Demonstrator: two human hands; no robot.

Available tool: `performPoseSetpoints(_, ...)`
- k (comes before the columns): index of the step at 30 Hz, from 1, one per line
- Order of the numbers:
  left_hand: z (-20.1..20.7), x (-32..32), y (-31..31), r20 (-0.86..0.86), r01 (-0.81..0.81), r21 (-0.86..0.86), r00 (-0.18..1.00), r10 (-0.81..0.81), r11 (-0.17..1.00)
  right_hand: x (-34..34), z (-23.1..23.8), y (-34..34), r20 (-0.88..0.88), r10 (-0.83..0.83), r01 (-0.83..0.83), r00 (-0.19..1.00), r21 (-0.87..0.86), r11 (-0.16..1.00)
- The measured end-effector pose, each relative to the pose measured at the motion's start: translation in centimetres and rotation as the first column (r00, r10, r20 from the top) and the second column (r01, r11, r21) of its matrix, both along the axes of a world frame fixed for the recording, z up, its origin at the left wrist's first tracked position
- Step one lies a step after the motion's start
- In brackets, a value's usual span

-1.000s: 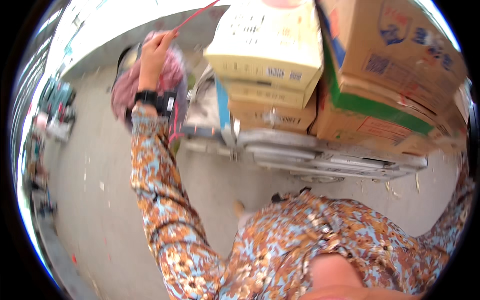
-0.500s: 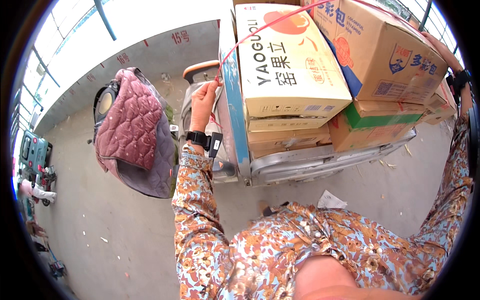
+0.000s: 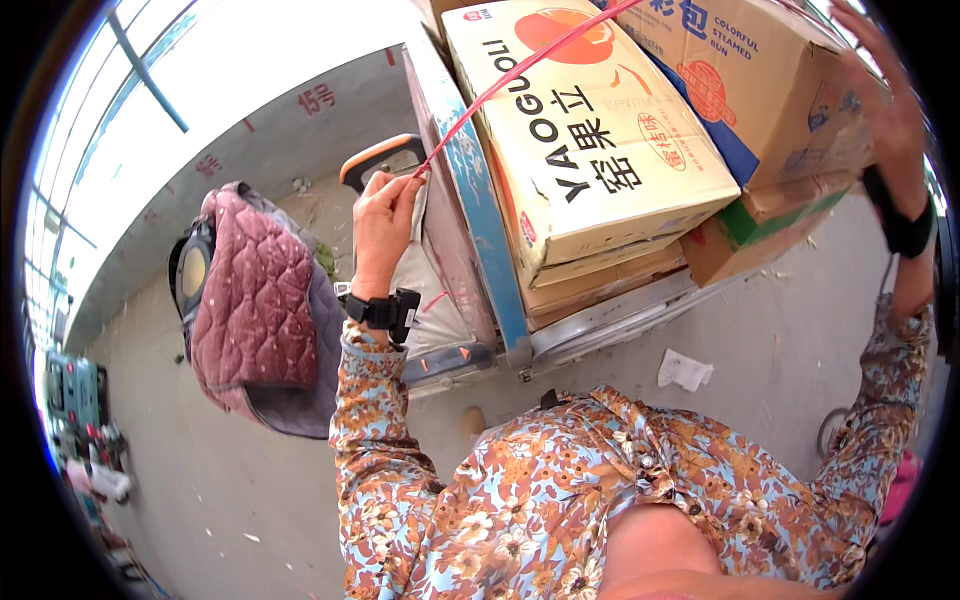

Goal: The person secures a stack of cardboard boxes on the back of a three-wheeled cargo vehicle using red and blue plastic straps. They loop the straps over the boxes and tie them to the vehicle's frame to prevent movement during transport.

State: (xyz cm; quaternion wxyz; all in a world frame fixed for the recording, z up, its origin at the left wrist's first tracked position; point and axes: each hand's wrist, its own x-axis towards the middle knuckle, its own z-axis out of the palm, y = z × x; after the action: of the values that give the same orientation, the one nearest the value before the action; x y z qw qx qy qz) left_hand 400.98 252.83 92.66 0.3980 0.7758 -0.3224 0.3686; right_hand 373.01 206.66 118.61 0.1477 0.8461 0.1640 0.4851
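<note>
A red plastic rope [image 3: 520,66] runs from my left hand [image 3: 383,226] up and across a cream carton [image 3: 600,130] with an orange fruit picture. The fingertips of my left hand pinch its end beside the cart's blue metal side rail [image 3: 470,190]. My right hand [image 3: 893,125] is raised at the far right beside a brown carton [image 3: 775,85], blurred, its fingers stretched out and apart. Whether that hand touches the carton is unclear. Under the brown carton is another carton with green tape [image 3: 745,222].
The cartons rest on a metal cart [image 3: 620,325]. Left of it stands a vehicle under a quilted maroon cover [image 3: 255,310], near a low concrete wall [image 3: 280,135]. A suitcase-like thing with an orange-trimmed handle [image 3: 385,155] adjoins the rail. Paper [image 3: 686,370] lies on the floor.
My right hand has come off the brown carton's far edge and moved nearer, fingers extended. My left hand still pinches the rope, slightly lower and further left. The view has turned.
</note>
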Motion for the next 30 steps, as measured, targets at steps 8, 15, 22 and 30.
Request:
performPoseSetpoints(8,5.7,0.1,-0.2,-0.376,0.415,-0.580,0.626,-0.683,0.700,12.8,-9.0,24.3,-0.173,0.115,-0.151,0.978,-0.207,0.967)
performPoseSetpoints(15,7.7,0.4,-5.9,-0.298,0.624,-0.676,0.253,-0.920,0.391,17.7,-10.1,24.1,-0.418,-0.160,0.080,0.894,-0.202,0.976)
performPoseSetpoints(22,-3.5,8.5,-9.5,-0.449,0.476,-0.773,0.058,-0.892,0.420,23.4,-12.2,24.6,-0.326,-0.462,0.350,0.825,-0.349,0.869)
performPoseSetpoints(30,-3.8,7.5,-17.2,0.026,0.349,-0.921,-0.394,-0.919,-0.175,25.1,-12.6,21.5,-0.153,-0.700,0.528,0.698,-0.551,0.647)
